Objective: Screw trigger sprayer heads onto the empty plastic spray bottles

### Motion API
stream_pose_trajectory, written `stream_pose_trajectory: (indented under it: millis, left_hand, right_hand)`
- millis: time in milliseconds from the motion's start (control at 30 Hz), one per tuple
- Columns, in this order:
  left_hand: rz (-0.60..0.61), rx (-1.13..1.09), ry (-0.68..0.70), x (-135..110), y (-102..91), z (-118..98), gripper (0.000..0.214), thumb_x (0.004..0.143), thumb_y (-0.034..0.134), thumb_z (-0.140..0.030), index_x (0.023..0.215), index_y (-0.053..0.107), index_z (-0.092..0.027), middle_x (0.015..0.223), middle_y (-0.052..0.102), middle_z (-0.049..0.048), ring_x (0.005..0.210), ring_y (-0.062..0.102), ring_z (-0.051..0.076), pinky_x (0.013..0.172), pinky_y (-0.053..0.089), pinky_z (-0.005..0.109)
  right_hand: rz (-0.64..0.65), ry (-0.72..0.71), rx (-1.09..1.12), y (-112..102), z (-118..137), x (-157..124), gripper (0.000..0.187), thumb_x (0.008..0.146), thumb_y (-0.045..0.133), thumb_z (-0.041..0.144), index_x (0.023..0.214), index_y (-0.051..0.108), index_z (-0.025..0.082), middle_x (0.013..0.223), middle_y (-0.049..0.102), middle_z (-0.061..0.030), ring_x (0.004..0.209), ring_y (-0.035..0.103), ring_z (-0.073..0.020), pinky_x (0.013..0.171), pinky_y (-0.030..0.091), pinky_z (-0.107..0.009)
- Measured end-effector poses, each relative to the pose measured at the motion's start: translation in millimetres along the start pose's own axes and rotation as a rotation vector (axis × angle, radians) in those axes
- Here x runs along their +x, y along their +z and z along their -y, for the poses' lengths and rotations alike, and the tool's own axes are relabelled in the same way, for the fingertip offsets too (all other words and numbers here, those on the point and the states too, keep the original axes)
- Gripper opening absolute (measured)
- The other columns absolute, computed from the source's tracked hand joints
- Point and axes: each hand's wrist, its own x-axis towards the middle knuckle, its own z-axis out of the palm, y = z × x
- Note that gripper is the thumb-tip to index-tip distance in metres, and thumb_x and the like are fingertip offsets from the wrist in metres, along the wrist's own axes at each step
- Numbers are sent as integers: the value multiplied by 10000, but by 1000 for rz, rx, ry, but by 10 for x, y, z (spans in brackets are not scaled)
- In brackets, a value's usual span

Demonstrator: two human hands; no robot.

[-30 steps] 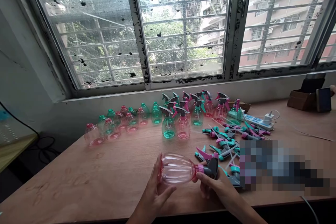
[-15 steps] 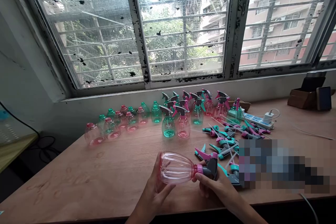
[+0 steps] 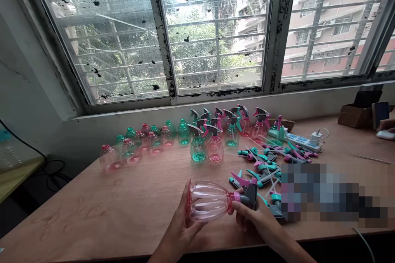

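Note:
A clear pink spray bottle point(image 3: 211, 200) lies sideways in the air above the front of the table, between my two hands. My left hand point(image 3: 182, 224) is closed around its base end. At the neck, my right hand point(image 3: 249, 215) grips the pink collar with thumb and fingers. The dark grey spray head point(image 3: 251, 197) with its pink trigger sits on the neck and points to the right. Loose spray heads point(image 3: 265, 168) in teal, pink and grey lie heaped just beyond my right hand.
Headless pink and green bottles point(image 3: 132, 151) stand at the back left. Several bottles with spray heads point(image 3: 215, 148) stand at the back middle. A power strip point(image 3: 302, 141), a cardboard box point(image 3: 354, 115) and a phone point(image 3: 380, 114) are at the right. Another person's hand point(image 3: 387, 125) is at the right edge.
The held bottle has dipped slightly and turned a little on its axis, both hands keeping their hold. Another person's hand has come into view at the right edge.

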Motion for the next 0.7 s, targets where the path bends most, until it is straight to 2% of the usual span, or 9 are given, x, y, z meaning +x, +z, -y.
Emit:
stream_pose_trajectory:
  millis: [100, 167, 367, 500, 633, 700]
  left_hand:
    - [-3, 17, 32, -17, -8, 19, 1096, 789, 808, -387, 1585, 57, -334, 1641, 295, 95, 1477, 322, 352, 1237, 175, 499]
    - [0, 6, 34, -19, -13, 20, 1059, 815, 774, -421, 1587, 56, -317, 1655, 261, 94, 1497, 279, 346, 1242, 152, 499]
    - [-60, 132, 46, 1, -35, 91, 951, 852, 733, -406, 1580, 124, -344, 1657, 266, 50, 1510, 255, 307, 1254, 81, 478]
    - [-71, 106, 34, -10, -31, 153, 970, 858, 719, -436, 1584, 82, -344, 1662, 243, 62, 1484, 314, 328, 1249, 127, 491]
    - [-39, 6, -37, 0, -29, 106, 955, 831, 735, -479, 1582, 178, -280, 1617, 344, 109, 1490, 288, 372, 1238, 191, 507]
    - [-9, -34, -39, 15, -26, 63, 932, 835, 734, -472, 1575, 205, -271, 1603, 372, 110, 1501, 262, 362, 1240, 195, 499]
  right_hand:
    - [4, -9, -8, 0, -14, 6, 449, 759, 821, 505, 984, 583, 199, 670, 723, 3, 398, 566, -116, 383, 436, -222]
    - [13, -7, -19, 1, -12, 7, 459, 747, 829, 511, 984, 603, 189, 655, 710, 8, 393, 558, -112, 383, 433, -224]
    - [12, -4, -19, 9, 26, -3, 413, 791, 795, 501, 950, 568, 195, 713, 736, -19, 412, 583, -127, 392, 442, -233]
    - [4, -18, -10, 7, 4, 0, 436, 773, 812, 498, 977, 573, 196, 701, 731, -9, 404, 569, -117, 385, 436, -223]
    - [30, -2, -37, 8, -11, -7, 477, 743, 836, 503, 1012, 610, 180, 529, 659, 38, 393, 559, -130, 396, 434, -226]
    - [32, -4, -44, 14, 1, -11, 471, 737, 842, 501, 1000, 620, 179, 529, 664, 35, 392, 558, -131, 400, 438, -228]
